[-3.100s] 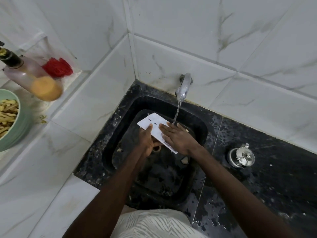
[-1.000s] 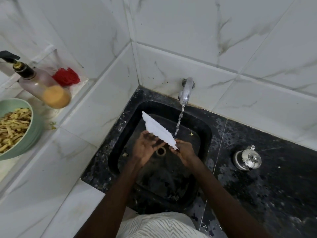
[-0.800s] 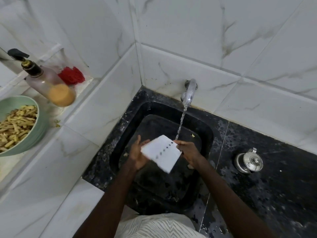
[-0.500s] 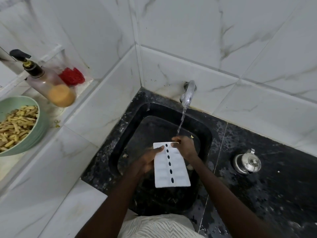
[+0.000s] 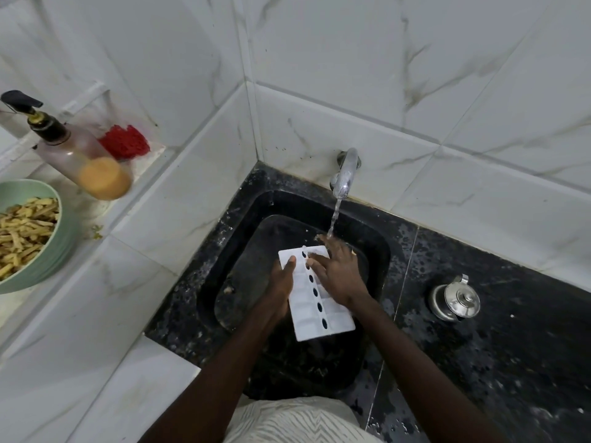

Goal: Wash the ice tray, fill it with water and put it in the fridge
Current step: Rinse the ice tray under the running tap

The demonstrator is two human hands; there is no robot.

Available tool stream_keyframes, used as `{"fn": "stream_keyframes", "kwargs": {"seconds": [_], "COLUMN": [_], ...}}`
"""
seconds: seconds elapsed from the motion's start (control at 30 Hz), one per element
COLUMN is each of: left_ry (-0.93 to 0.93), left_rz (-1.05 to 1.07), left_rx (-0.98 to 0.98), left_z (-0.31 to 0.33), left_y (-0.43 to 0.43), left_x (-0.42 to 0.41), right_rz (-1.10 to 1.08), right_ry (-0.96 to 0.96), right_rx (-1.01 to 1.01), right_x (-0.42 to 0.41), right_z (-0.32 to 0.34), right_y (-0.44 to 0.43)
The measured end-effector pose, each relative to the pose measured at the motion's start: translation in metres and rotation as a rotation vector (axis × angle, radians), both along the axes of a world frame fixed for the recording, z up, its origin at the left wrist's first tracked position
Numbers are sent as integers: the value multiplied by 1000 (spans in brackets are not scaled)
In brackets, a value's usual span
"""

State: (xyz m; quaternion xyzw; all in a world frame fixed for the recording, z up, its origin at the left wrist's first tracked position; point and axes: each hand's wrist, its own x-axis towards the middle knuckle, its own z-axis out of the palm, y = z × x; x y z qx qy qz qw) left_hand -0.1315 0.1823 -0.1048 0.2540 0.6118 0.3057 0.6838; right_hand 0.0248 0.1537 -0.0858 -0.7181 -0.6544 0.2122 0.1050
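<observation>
A white ice tray (image 5: 319,310) with a row of dark oval holes down its middle is held face up over the black sink (image 5: 246,219). My left hand (image 5: 278,289) grips its left edge, thumb on top near the far corner. My right hand (image 5: 339,273) lies flat on the tray's far right part, fingers spread. Water runs from the chrome tap (image 5: 345,171) onto my right hand's fingertips at the tray's far end.
A small steel pot with a lid (image 5: 455,298) stands on the wet black counter to the right. On the white ledge at left are a pump bottle (image 5: 76,151) with orange liquid, a red scrubber (image 5: 124,140) and a green bowl (image 5: 48,263) of cut strips.
The tray was turned from tilted on edge to face up and lengthwise. My right hand has moved from its far end to lie flat on top under the stream.
</observation>
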Motion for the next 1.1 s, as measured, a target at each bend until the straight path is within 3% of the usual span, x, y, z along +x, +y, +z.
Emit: {"fn": "stream_keyframes", "kwargs": {"seconds": [0.13, 0.3, 0.43, 0.6, 0.73, 0.87, 1.1], "left_ry": [-28, 35, 22, 25, 19, 8, 15], "left_rz": [-5, -40, -7, -36, -30, -34, 126], "left_rx": [2, 48, 45, 76, 46, 41, 74], "left_z": [6, 17, 4, 4, 1, 0, 0], "left_y": [-4, 3, -4, 4, -2, -1, 6], "left_x": [7, 8, 5, 1, 3, 11, 11], "right_rz": [-98, -48, -93, -36, -58, 74, -94], "right_ry": [-51, 137, 51, 204, 125, 83, -2], "right_rx": [24, -77, -48, -131, 19, -59, -71], "right_x": [14, 7, 17, 10, 17, 9, 11], "right_z": [5, 11, 11, 13, 16, 14, 9], "right_y": [1, -3, -2, -1, 2, 8, -3]}}
